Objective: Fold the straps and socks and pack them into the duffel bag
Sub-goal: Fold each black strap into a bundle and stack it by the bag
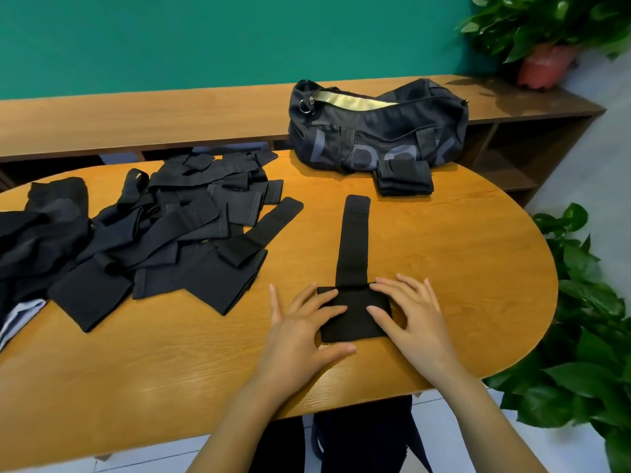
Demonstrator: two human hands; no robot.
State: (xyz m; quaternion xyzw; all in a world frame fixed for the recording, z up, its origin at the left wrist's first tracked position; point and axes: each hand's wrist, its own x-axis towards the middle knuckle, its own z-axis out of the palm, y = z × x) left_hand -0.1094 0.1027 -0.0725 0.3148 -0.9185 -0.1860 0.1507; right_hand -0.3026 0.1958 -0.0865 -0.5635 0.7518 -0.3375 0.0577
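A black strap lies on the wooden table, its narrow tail pointing away from me and its wide folded end near me. My left hand presses flat on the left side of that wide end. On the right side rests my right hand, fingers spread and straight. A loose pile of black straps and socks covers the table's left half. The dark duffel bag stands unzipped at the far edge, with a small stack of folded black straps in front of it.
A long wooden shelf unit runs behind the table against a green wall. Potted plants stand at the far right and beside the table's right end. A white cloth edge shows at the far left.
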